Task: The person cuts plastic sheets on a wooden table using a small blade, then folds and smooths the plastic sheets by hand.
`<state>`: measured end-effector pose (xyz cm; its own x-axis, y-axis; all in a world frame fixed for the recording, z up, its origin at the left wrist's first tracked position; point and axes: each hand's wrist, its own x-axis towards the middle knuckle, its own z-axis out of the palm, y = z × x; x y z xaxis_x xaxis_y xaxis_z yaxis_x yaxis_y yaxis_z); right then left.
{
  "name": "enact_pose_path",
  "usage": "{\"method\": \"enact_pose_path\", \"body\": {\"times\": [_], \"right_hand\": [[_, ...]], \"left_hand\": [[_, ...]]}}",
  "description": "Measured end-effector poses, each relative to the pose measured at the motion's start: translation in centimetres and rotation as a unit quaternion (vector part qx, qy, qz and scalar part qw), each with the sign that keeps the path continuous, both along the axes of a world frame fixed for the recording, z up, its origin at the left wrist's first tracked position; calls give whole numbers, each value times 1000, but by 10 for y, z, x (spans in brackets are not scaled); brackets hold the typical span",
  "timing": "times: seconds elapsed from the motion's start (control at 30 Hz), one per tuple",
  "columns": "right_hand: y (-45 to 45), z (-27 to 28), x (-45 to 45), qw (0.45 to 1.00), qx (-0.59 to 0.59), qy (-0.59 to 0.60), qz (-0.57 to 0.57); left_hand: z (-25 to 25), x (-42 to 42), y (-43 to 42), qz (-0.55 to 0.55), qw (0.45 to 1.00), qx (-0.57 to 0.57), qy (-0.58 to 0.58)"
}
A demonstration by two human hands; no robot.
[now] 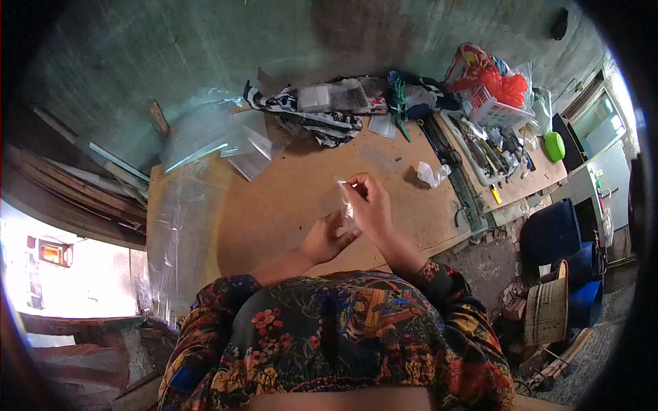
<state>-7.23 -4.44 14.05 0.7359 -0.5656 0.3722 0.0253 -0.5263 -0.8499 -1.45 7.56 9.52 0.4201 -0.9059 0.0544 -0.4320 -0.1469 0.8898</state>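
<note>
Over the front of the brown table [274, 209] I hold a small clear, shiny piece of plastic [348, 214] between my two hands. My right hand [372, 211] pinches its upper end with thumb and fingertips. Lower down and to the left, my left hand [325, 240] has its fingers closed at the bottom part of the plastic. Glare and my fingers hide some of it, so I cannot tell whether it is a bag or a loose sheet.
Clear plastic sheets [250, 147] lie on the table's left and back. Crumpled black-and-white wrapping [319, 127] is against the wall. A crumpled white scrap [433, 175] lies right of my hands. Further right stand a tool tray [480, 154] and a white basket [490, 113] with red bags.
</note>
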Motion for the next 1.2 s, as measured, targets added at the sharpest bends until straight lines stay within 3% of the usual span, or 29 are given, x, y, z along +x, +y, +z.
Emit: {"method": "enact_pose_path", "body": {"times": [0.03, 0.07, 0.1, 0.13, 0.17, 0.2, 0.23, 0.3, 0.33, 0.37, 0.4, 0.43, 0.5, 0.6, 0.73, 0.8, 0.93, 1.03, 1.1, 1.13, 1.2], "right_hand": [[1, 3, 2, 996, 89, 2, 25], [1, 5, 3, 983, 178, 5, 50], [3, 8, 1, 982, 180, 5, 52], [6, 11, -2, 961, 263, 14, 88], [6, 12, -4, 931, 344, 23, 123], [5, 9, -3, 929, 346, 23, 127], [1, 4, -2, 951, 293, 9, 97], [-15, 1, -4, 968, 241, -4, 71], [-30, 1, -7, 992, 107, -33, 64], [-39, 0, -8, 996, -30, -62, 57], [-43, -2, -8, 996, -26, -59, 61], [-46, -4, -9, 999, -28, -29, 30], [-53, 0, -12, 1000, -18, 0, -8], [-58, 6, -16, 997, -47, -47, -43], [-68, 6, -25, 994, -97, -53, -9], [-72, -1, -25, 990, -101, -97, -14], [-76, -12, -28, 986, -145, -73, -22], [-84, -22, -29, 990, -136, -44, 1], [-94, -35, -24, 988, -146, -44, -8], [-98, -41, -20, 988, -146, -45, -6], [-106, -53, -10, 962, -193, -34, -190]], "left_hand": [[-5, -1, 1, 0, 1000, -1, -2], [-10, -3, 3, 42, 996, -74, 24], [-16, -4, 5, 85, 984, -146, 50], [-26, -3, 6, 89, 984, -144, 49], [-36, -2, 6, 98, 973, -175, 116], [-34, -3, 7, 107, 956, -206, 182], [-31, 1, 10, 112, 955, -205, 181], [-15, 17, 20, 179, 911, -190, 320], [-5, 25, 26, 184, 910, -188, 320], [7, 33, 31, 214, 953, -103, 186], [19, 39, 36, 237, 970, -14, 49], [35, 42, 40, 240, 969, -10, 54], [62, 48, 43, 48, 990, 76, -110], [37, 71, 46, 5, 982, 80, -174], [30, 74, 52, 69, 968, 138, -197], [19, 74, 54, 93, 994, 44, -34], [23, 73, 52, 142, 989, 15, -39], [35, 71, 54, 186, 976, 114, -15], [32, 68, 54, 192, 971, 101, 95], [29, 65, 52, 194, 971, 100, 94], [23, 57, 45, 234, 971, 52, -23]]}}
